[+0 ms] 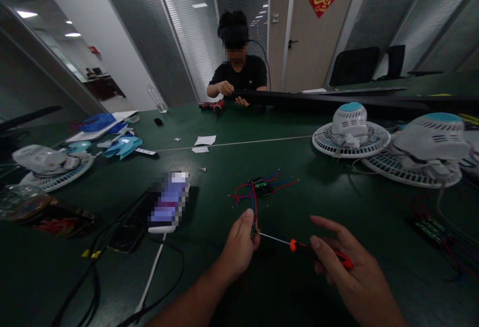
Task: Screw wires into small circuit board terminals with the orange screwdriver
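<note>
Pinched in my left hand [241, 242] is a small circuit board [253, 228], mostly covered by the fingers, with red and blue wires coming out of its top. My right hand [342, 264] holds a screwdriver [305, 249] with an orange and black handle, thumb on the grip and index finger stretched out. The thin shaft points left, and its tip meets the board at my left fingertips. Just beyond lie more green circuit boards [262, 187] with red and blue wires on the dark green table [209, 287].
Fan housings [351, 130] stand at the right, another [52, 165] at the left. A lit phone [170, 200], cables [93, 267] and a drink bottle [48, 212] lie left. Across the table a person [239, 70] handles a long black bar [299, 100] near a red drill [212, 106].
</note>
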Tool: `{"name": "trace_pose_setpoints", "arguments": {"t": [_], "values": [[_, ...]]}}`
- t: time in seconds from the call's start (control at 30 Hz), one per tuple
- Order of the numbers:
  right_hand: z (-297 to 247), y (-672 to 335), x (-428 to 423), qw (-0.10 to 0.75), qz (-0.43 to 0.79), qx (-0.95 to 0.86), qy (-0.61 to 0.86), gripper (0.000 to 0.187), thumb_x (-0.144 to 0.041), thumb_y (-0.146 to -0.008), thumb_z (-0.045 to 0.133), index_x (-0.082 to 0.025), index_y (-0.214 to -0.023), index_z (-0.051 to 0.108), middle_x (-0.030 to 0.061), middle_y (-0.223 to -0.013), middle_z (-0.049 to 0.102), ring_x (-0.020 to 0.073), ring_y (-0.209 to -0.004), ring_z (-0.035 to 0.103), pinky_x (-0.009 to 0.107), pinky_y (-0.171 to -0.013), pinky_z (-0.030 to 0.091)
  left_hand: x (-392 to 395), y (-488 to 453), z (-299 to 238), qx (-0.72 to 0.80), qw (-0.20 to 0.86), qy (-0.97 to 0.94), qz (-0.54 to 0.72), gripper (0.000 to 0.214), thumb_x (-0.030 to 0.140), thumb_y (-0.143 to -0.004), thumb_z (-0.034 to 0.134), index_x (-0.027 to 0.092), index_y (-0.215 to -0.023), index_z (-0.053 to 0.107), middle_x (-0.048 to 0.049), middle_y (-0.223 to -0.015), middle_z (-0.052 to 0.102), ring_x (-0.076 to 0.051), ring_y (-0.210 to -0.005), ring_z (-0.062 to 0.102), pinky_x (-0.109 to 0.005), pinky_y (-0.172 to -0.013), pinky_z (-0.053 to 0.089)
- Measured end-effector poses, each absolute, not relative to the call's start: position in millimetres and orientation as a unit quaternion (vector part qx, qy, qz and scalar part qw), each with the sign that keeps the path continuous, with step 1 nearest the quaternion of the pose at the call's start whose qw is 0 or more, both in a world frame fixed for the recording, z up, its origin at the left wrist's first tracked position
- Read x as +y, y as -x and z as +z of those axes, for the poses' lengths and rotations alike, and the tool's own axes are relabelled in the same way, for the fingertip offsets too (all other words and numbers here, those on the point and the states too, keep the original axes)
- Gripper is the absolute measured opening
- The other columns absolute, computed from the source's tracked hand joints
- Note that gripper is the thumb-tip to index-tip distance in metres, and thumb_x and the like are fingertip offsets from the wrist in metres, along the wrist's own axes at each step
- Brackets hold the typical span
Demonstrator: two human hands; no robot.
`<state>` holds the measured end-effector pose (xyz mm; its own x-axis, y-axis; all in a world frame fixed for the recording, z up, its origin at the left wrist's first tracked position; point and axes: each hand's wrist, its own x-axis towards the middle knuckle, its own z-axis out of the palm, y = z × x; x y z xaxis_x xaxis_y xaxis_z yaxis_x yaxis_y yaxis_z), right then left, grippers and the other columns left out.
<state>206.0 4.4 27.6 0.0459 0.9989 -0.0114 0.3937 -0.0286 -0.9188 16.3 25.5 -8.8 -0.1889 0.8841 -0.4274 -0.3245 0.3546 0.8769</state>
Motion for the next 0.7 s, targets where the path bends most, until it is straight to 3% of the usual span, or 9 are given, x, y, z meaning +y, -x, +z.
{"name": "trace_pose_setpoints", "arguments": {"t": [0.7], "values": [[37.9, -200.8, 1.6, 0.369, 0.409, -0.533, 0.642, 0.052, -0.059, -0.088, 0.043, -0.019, -0.115, 0.063, -0.0044, -0.044, 0.054, 0.0157, -0.042, 0.054, 0.025, -0.040, 0.038, 26.7, -16.1, -7.9, 0.568, 0.592, -0.260, 0.509, 0.059, 0.074, -0.065, 0.059, 0.016, -0.071, 0.053, 0.0038, -0.063, 0.048, -0.006, -0.049, 0.041, -0.017, -0.042, 0.029]]}}
